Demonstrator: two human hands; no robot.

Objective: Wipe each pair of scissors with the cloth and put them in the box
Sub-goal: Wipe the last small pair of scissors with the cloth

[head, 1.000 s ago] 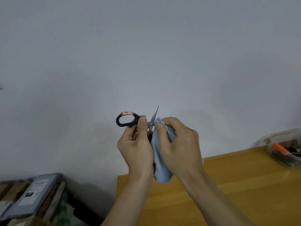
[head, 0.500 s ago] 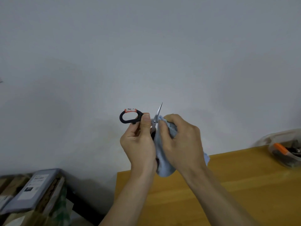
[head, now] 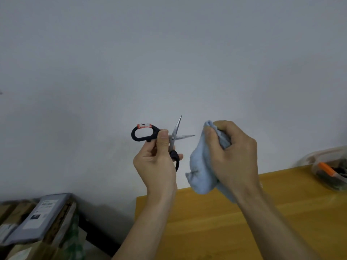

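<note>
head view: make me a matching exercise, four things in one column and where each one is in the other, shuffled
1. black-handled steel scissors
2. light blue cloth
3. clear plastic box
4. grey flat package

a. far right on the wooden table
b. in the left hand's grip, blades open
c. lower left, off the table
d. bunched in the right hand

Pairs: 1-b, 2-d, 3-a, 4-c

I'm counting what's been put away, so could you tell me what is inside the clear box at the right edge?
The clear box holds an orange-handled item lying on dark items. Whether these are scissors, and how many, cannot be told: the frame edge cuts the box off.
</note>
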